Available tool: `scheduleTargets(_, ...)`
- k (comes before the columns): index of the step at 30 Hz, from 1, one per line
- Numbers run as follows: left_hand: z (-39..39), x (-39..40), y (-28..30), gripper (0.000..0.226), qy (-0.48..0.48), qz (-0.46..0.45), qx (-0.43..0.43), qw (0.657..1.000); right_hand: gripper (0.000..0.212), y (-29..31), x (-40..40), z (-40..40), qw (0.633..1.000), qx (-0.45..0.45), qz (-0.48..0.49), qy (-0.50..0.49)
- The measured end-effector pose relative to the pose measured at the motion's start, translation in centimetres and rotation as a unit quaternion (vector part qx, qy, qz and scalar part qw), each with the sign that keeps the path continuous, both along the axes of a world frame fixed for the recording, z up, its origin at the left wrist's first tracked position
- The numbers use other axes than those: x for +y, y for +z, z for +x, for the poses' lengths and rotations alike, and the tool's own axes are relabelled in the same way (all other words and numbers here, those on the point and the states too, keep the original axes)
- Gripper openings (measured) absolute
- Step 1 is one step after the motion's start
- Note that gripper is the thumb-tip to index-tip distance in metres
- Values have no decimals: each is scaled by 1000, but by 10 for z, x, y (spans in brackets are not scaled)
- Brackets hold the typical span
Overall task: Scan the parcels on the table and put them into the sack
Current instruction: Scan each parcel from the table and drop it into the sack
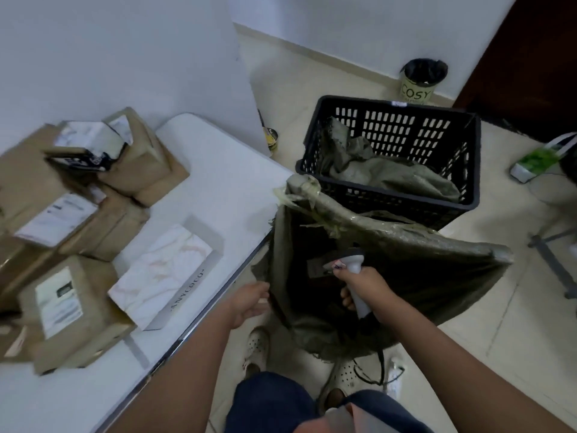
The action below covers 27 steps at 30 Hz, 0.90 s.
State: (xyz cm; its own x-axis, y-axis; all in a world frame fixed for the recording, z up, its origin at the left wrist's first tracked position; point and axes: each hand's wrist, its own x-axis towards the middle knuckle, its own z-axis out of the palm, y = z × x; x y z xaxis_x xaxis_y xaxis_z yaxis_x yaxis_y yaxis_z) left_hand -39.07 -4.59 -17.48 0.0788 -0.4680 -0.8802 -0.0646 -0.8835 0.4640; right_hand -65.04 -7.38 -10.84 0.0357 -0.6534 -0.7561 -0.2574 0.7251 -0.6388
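A grey-green woven sack (421, 260) stands open on the floor beside the white table (224, 182). My right hand (365, 285) grips a white barcode scanner (351, 264) over the sack's dark mouth. My left hand (249, 303) is at the sack's near left edge, its fingers hidden behind the fabric. Several brown parcels (71, 310) with white labels lie on the table's left side. A white marbled box (162, 273) lies nearest the table's edge. A dark shape shows inside the sack.
A black plastic crate (402, 129) with another crumpled sack inside stands behind the open sack. A small bin (420, 82) sits by the far wall. A green-and-white bag (537, 160) and a metal stand (555, 254) are on the right. My feet are below the sack.
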Motion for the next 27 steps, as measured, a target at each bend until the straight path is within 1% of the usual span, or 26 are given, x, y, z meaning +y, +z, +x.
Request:
scheduleTargets(2,25,7,16,25,-26,-41,-28,998,28,9,-5,29,1000,-7,-10,28)
scheduleTargets(4,52,12,30,20,-28,-111,-57,992,29,18,-9,61,998,-15,-25,54)
scheduleTargets(6,80,15,44,16,-14,-192,-88,977,30,26,-11,94,996,-25,-50,74)
scheduleTargets(7,95,16,51,17,-15,-223,-126,966,30,30,-12,112,995,-32,-60,79)
scheduleTargets(9,129,21,63,20,-58,-266,-248,930,30,35,-12,146,993,-46,-72,86)
scheduleTargets(11,167,26,65,31,-137,-300,-364,871,32,39,-12,180,992,-48,-72,96)
scheduleTargets(12,184,28,63,40,-183,-292,-402,848,33,41,-12,196,991,-47,-70,102)
scheduleTargets(14,214,33,58,66,-263,-220,-440,830,32,45,-10,227,990,-47,-70,108)
scheduleTargets(16,232,38,50,92,-336,-144,-430,826,31,48,-7,253,991,-56,-71,97)
scheduleTargets(19,240,44,40,115,-423,-104,-405,804,29,49,-5,281,992,-61,-75,80)
scheduleTargets(21,242,46,32,123,-450,-92,-410,788,28,49,-4,290,993,-54,-79,72)
scheduleTargets(23,245,47,25,126,-458,-93,-416,780,27,49,-4,295,994,-50,-82,57)
scheduleTargets(27,253,38,26,122,-454,-112,-391,792,27,48,-3,297,995,-39,-85,30)
